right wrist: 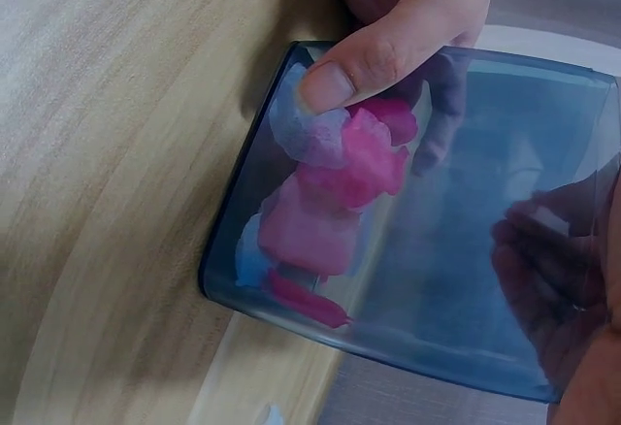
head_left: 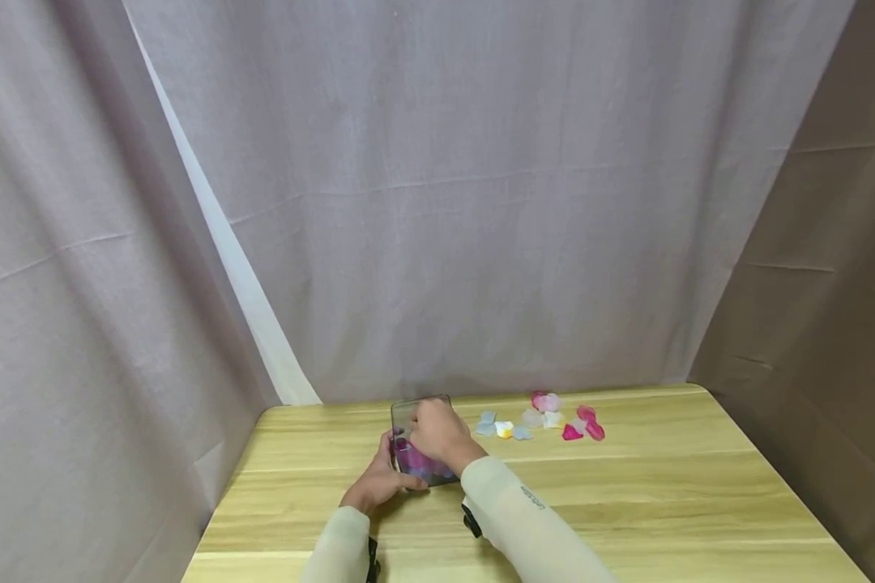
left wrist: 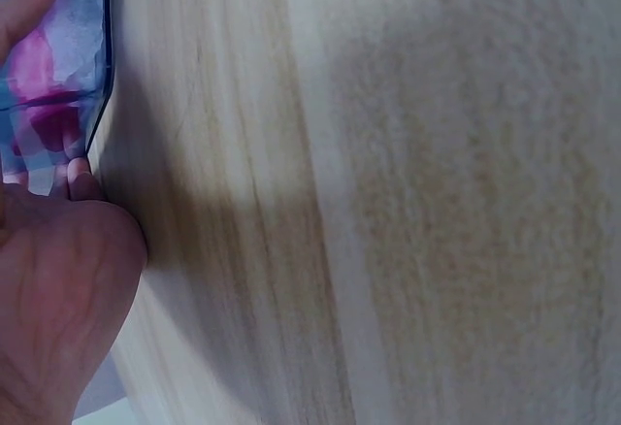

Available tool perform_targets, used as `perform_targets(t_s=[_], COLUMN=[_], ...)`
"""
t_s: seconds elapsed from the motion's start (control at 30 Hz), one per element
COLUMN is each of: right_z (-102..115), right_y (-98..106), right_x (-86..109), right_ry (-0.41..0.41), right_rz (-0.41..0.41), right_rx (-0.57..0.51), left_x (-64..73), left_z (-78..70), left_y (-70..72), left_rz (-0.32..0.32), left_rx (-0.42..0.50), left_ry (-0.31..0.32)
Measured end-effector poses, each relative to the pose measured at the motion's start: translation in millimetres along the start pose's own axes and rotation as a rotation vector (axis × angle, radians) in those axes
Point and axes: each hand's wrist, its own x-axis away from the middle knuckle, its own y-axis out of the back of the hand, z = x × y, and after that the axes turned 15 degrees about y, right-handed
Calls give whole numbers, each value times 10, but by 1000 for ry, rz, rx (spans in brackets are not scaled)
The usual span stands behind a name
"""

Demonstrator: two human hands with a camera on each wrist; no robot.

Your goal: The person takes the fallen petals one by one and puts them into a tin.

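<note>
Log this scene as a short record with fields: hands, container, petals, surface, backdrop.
Left hand: grips the tinted container, thumb on its face
Right hand: at the container's upper part; whether it holds anything is hidden
Petals inside: pink and pale, gathered toward the bottom
Loose petals: pink, white, pale blue; right of the container
Surface: wood-grain table
Backdrop: greyish curtain
</note>
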Motion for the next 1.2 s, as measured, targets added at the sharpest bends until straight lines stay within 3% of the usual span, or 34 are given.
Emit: perform_targets(t_s=[0.1,0.3,0.5,0.73,0.83,0.93,1.07,1.2], right_z=[-32,-118,-47,-107,-202,-337,-578,-849], right_y=[25,139,364,375,326,272,210,137], right_x=[22,207,645,1089,1171,1185,1120,1011], right_ry=[70,222,307,357,298,177,9,-92], right_rz=[-47,-229,-361,-406,-420,-446,-472,-498], right_rx=[-14,-83,-98,-79,-31,10,32,37], left_x=[9,9,12,13,13,13,13,14], left_z=[-19,-16,-11,-1,3,8,8,-6], left_y=[6,-10,-32,-17,-13,-11,-20,-24], left_rz=[4,4,-4,-4,1,5,9,23], left_rx=[1,16,19,27,29,23,21,37], left_ry=[-4,-4,-18,-34,-39,-44,-53,-51])
